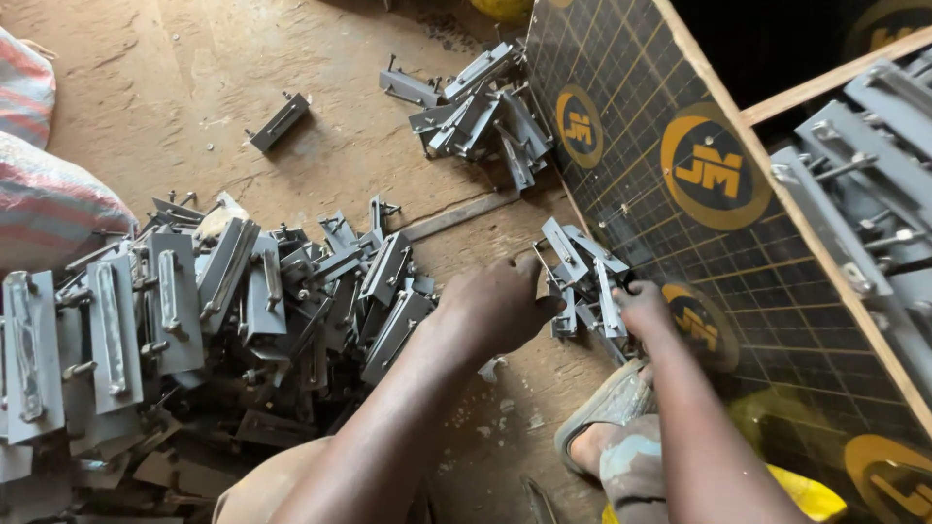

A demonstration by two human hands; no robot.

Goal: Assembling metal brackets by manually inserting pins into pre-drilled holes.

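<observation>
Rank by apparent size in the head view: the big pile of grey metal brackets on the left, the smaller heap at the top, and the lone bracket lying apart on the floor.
1. Big pile of grey brackets, clearly largest, though nearer the camera.
2. Smaller heap.
3. Lone bracket, smallest.

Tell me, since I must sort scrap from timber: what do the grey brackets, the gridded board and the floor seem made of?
The grey brackets look like steel plate with a dull, unpainted finish: thin flat edges, bolts sticking out. The gridded board looks like film-faced plywood: a glossy dark face with a pale wood edge. The floor seems packed earth or rough concrete, brown and dusty; I cannot tell which.
</observation>
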